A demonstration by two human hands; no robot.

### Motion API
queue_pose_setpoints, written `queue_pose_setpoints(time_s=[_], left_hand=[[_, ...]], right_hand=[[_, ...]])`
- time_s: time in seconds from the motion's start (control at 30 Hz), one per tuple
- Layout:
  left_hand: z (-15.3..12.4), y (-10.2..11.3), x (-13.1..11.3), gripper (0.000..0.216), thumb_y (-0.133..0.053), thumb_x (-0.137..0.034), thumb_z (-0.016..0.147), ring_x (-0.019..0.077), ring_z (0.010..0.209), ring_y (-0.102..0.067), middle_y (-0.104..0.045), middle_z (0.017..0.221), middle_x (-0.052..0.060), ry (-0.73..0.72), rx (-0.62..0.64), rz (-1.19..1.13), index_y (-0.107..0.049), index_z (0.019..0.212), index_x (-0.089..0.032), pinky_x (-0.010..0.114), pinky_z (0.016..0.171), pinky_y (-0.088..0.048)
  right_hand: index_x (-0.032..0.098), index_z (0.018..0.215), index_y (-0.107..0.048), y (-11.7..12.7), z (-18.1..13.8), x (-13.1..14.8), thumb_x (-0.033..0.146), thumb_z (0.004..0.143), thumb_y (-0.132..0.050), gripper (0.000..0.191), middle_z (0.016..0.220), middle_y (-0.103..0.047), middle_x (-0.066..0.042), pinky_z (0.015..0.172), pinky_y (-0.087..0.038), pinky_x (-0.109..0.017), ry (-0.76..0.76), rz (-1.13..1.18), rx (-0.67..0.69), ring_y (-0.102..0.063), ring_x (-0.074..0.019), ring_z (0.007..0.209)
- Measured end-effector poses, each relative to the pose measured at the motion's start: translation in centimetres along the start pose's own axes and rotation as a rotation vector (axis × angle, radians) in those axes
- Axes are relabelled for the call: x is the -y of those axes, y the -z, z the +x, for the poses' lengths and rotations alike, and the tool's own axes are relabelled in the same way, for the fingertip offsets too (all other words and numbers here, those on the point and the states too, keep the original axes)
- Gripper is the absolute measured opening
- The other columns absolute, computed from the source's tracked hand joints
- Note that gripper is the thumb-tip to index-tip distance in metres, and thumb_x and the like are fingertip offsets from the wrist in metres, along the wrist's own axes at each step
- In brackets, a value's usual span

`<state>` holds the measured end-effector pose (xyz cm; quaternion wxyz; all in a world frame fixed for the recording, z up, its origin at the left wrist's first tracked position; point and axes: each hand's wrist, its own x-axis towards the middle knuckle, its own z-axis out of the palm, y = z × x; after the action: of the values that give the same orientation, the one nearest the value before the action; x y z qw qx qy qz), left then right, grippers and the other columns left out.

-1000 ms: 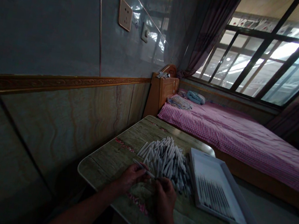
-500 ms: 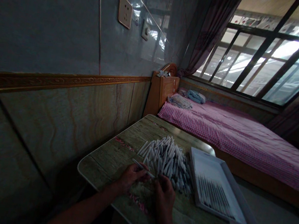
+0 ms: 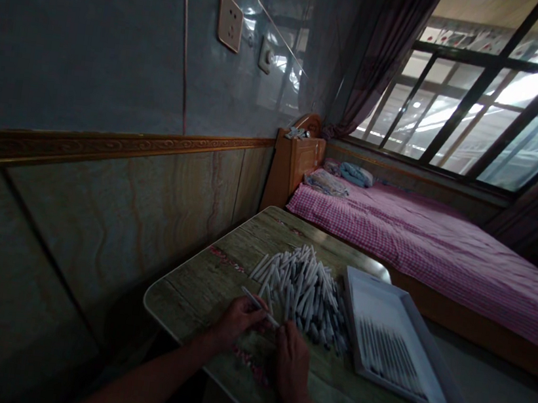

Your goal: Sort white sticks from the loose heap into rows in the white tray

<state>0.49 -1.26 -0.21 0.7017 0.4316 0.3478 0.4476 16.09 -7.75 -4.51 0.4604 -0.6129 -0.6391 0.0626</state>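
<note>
A slim white pen (image 3: 252,297) slants between my two hands, low over the near part of the table. My left hand (image 3: 237,320) is closed around its middle, thumb and fingers pinching it. At the pen's right end, the fingers of my right hand (image 3: 292,356) are closed on the tip; the exact grip there is dark and partly hidden. Just beyond my hands lies a loose heap of white pens (image 3: 306,279), many with dark ends toward the right. To the right, a shallow white tray (image 3: 370,294) holds a neat row of pens (image 3: 390,353).
The table (image 3: 198,285) has a wood-look top, rounded corners and a pale edge. Its left side runs close to a tiled wall (image 3: 148,212). Behind it stands a bed (image 3: 418,234) with a pink checked cover. The tray overhangs the table's right edge.
The view has shifted slightly. The fingers of my right hand have drawn closer together at the pen's end; my left hand keeps its hold.
</note>
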Motion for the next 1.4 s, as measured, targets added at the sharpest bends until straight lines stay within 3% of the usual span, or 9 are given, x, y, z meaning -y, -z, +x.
queue_pose_setpoints(time_s=[0.13, 0.37, 0.5, 0.67, 0.77, 0.9, 1.03, 1.2, 1.4], left_hand=[[-0.1, -0.1, -0.1, 0.043, -0.084, -0.047, 0.057, 0.0194, 0.06, -0.069, -0.071, 0.066, 0.003, 0.003, 0.037, 0.031, -0.063, 0.076, -0.015, 0.029, 0.057, -0.053], [-0.1, -0.3, -0.5, 0.045, -0.085, -0.048, 0.055, 0.0183, 0.06, -0.069, -0.071, 0.066, 0.002, 0.007, -0.028, -0.018, -0.062, 0.076, -0.016, 0.027, 0.057, -0.052], [-0.2, -0.3, -0.4, 0.045, -0.085, -0.048, 0.056, 0.0171, 0.059, -0.068, -0.071, 0.066, 0.003, 0.016, 0.02, -0.008, -0.062, 0.077, -0.015, 0.026, 0.056, -0.051], [0.0, -0.1, 0.1, 0.045, -0.084, -0.049, 0.057, 0.0171, 0.057, -0.068, -0.071, 0.064, 0.003, 0.021, 0.05, 0.013, -0.062, 0.078, -0.015, 0.025, 0.054, -0.049], [0.2, 0.1, 0.1, 0.046, -0.085, -0.048, 0.055, 0.0176, 0.058, -0.069, -0.071, 0.066, 0.001, 0.02, -0.01, -0.024, -0.061, 0.078, -0.016, 0.025, 0.054, -0.05], [0.3, 0.2, -0.2, 0.05, -0.085, -0.05, 0.052, 0.0186, 0.063, -0.07, -0.071, 0.069, 0.0, 0.003, -0.098, -0.064, -0.061, 0.08, -0.017, 0.026, 0.056, -0.05], [0.2, 0.0, -0.4, 0.051, -0.085, -0.051, 0.051, 0.0184, 0.062, -0.069, -0.07, 0.069, 0.0, 0.004, -0.099, -0.047, -0.061, 0.08, -0.017, 0.027, 0.056, -0.05], [0.0, -0.3, -0.3, 0.048, -0.085, -0.051, 0.052, 0.0164, 0.055, -0.066, -0.069, 0.063, 0.001, -0.003, -0.009, 0.037, -0.063, 0.076, -0.015, 0.026, 0.052, -0.048], [0.1, -0.2, 0.1, 0.046, -0.084, -0.05, 0.054, 0.0156, 0.052, -0.064, -0.068, 0.06, 0.001, -0.027, -0.018, 0.053, -0.063, 0.076, -0.015, 0.025, 0.05, -0.047]], right_hand=[[0.024, 0.098, -0.068, -0.5, -0.6, -2.0, 0.038, 0.096, -0.039, 0.032, 0.092, -0.069, -0.009, 0.075, -0.049, -0.033, 0.156, -0.094, -0.032, -0.061, -0.0224, 0.086], [0.025, 0.101, -0.067, -0.9, -0.5, -2.0, 0.038, 0.1, -0.027, 0.042, 0.088, -0.069, -0.007, 0.068, -0.048, -0.028, 0.194, -0.187, -0.021, -0.06, -0.0193, 0.077], [0.022, 0.091, -0.066, -0.7, -0.3, -1.6, 0.036, 0.101, -0.023, 0.047, 0.078, -0.066, -0.006, 0.062, -0.043, -0.026, 0.24, -0.228, -0.047, -0.056, -0.0171, 0.065], [0.022, 0.072, -0.062, -0.1, 0.3, -1.0, 0.041, 0.101, -0.024, 0.051, 0.057, -0.056, -0.002, 0.051, -0.033, -0.025, 0.152, -0.13, 0.034, -0.046, -0.0147, 0.05], [0.023, 0.063, -0.057, 0.4, 0.8, 0.0, 0.051, 0.099, -0.025, 0.056, 0.052, -0.052, 0.0, 0.048, -0.031, -0.026, -0.02, 0.036, 0.057, -0.044, -0.0148, 0.049], [0.021, 0.073, -0.064, 1.6, 1.2, 1.9, 0.053, 0.099, -0.021, 0.059, 0.062, -0.059, 0.0, 0.055, -0.039, -0.025, -0.267, 0.289, 0.079, -0.053, -0.0154, 0.059], [0.021, 0.093, -0.065, 2.4, 1.4, 3.1, 0.052, 0.094, -0.039, 0.041, 0.083, -0.067, -0.002, 0.069, -0.045, -0.025, -0.238, 0.374, 0.093, -0.06, -0.0173, 0.078], [0.023, 0.068, -0.053, 1.5, 1.1, 2.5, 0.051, 0.091, -0.044, 0.037, 0.06, -0.054, 0.003, 0.056, -0.038, -0.025, -0.24, 0.213, 0.003, -0.052, -0.015, 0.057], [0.025, 0.072, -0.059, 1.2, 1.1, 2.7, 0.054, 0.094, -0.036, 0.043, 0.067, -0.061, -0.001, 0.058, -0.041, -0.026, -0.122, 0.149, -0.01, -0.056, -0.0166, 0.06]])
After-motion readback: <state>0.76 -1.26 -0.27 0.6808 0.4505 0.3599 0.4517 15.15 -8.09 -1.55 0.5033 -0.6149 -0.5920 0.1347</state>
